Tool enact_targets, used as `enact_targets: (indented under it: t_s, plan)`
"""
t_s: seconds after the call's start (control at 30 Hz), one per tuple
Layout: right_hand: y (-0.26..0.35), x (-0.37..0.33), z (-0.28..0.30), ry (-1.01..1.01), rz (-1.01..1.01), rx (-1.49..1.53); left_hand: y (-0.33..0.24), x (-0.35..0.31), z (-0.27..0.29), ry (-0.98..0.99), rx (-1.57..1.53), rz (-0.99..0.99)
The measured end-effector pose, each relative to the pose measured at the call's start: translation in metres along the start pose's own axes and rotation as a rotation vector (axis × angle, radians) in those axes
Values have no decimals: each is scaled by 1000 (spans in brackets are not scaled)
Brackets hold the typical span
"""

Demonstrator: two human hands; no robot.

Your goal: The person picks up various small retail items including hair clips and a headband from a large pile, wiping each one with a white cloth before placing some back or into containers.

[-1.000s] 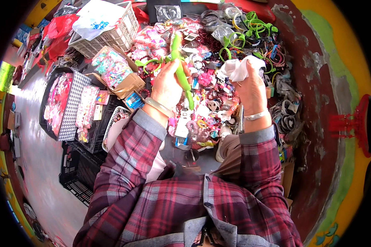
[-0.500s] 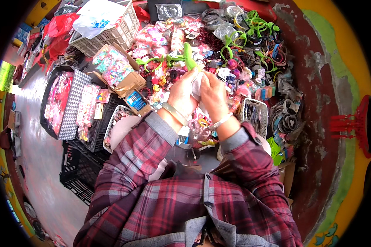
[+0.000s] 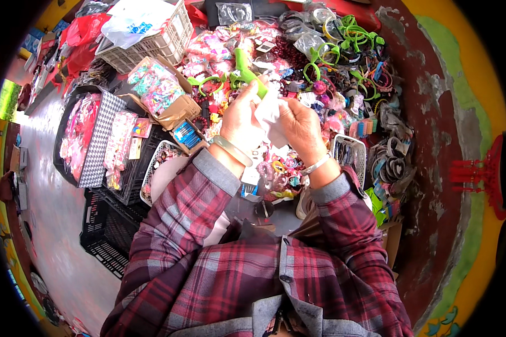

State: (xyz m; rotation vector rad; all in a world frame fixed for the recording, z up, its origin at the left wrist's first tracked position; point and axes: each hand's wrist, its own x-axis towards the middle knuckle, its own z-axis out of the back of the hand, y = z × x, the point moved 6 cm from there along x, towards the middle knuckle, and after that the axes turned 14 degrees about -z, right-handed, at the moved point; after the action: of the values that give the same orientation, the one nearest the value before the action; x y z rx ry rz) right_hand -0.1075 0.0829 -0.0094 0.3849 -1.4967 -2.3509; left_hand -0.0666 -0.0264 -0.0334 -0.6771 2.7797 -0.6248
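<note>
My left hand (image 3: 240, 121) is closed around the lower end of a bright green, soft-looking piece (image 3: 244, 68), which sticks up past the thumb and leans to the left. A thin white cloth or tissue (image 3: 271, 119) hangs between my hands, touching the bottom of the green piece. My right hand (image 3: 305, 130) pinches the white cloth's right side between thumb and fingers. Below and beyond both hands spreads a heap of hair accessories (image 3: 278, 168), with green headbands (image 3: 209, 87) lying in it. How far the green piece runs inside my left hand is hidden.
A white basket (image 3: 348, 140) stands right of my right wrist. On the left are a cardboard box (image 3: 181, 109) of packets, a checked bin (image 3: 98, 146) and a black crate (image 3: 104, 238). A beige crate (image 3: 146, 53) stands at the far left, and a peeling wall (image 3: 433, 140) runs along the right.
My hands have drawn slightly apart, the right one moving right and down. The green piece leans further left, and more of the white cloth shows between my hands.
</note>
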Motion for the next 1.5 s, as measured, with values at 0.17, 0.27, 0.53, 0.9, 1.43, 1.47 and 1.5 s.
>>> enact_targets:
  t_s: [0.17,0.27,0.53,0.9,1.43,1.47,1.5]
  plan:
    - [0,6,1,272,-206,622,11,-3,-4,129,170,33]
    - [3,3,-6,443,-267,690,15,-10,-4,100,193,73]
    - [-1,5,-18,279,-65,318,10,-5,0,1,37,174]
    - [11,-15,-19,580,19,60,-32,11,8,-109,31,174]
    - [17,-14,-12,388,138,174,-6,-19,-24,188,462,111]
    - [11,-12,-13,348,127,148,-6,-18,-20,156,518,5]
    - [7,-11,-14,369,71,134,-5,-17,-19,137,474,51]
